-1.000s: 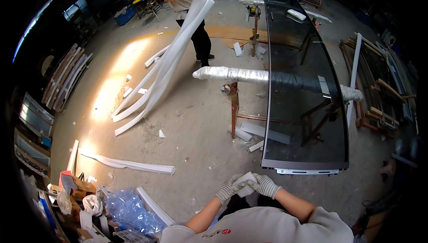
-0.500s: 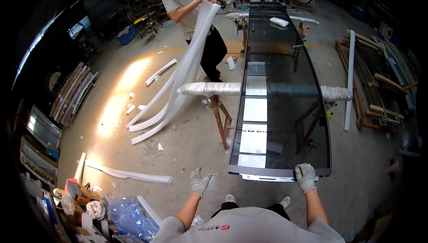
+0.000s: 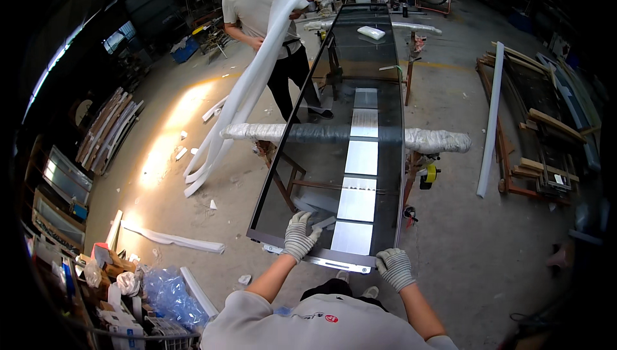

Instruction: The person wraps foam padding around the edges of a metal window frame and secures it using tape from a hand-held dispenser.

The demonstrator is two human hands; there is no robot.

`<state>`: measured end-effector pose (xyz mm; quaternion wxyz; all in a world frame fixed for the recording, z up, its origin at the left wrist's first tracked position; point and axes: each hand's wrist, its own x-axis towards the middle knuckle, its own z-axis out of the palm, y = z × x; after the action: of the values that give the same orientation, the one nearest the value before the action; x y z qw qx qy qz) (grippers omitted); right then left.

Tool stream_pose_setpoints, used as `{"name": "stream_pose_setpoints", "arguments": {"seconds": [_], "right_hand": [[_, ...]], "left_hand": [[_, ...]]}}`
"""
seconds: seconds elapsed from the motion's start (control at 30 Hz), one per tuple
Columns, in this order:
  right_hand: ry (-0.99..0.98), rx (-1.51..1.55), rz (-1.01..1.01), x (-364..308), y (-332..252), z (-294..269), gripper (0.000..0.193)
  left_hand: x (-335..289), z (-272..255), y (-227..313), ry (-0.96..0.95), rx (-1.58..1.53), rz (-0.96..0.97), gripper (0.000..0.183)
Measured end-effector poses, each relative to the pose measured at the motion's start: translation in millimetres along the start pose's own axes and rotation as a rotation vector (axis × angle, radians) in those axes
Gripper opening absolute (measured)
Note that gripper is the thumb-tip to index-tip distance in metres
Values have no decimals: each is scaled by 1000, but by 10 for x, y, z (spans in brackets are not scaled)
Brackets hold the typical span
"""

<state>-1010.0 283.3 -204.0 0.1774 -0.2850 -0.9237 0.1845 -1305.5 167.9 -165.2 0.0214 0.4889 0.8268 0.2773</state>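
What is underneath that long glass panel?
Under the glass panel a wrapped crossbar and trestle legs show through. Ceiling-light reflections hide the floor along the middle.
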Motion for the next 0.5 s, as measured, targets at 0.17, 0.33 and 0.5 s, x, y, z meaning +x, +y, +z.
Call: {"name": "stream_pose_setpoints", "arguments": {"seconds": [0.17,0.33,0.5], "right_hand": [[-108,96,-110,-22,155,-53,19],[-152,156,-202,2,274,-231,22],[-130,365,-323,129,532,-406,25]], "left_hand": [[315,494,259,-14,-72,51,52],[628,1076,839,-101,-277,19,54],[668,1210,1389,-60,-185,96,57]]}}
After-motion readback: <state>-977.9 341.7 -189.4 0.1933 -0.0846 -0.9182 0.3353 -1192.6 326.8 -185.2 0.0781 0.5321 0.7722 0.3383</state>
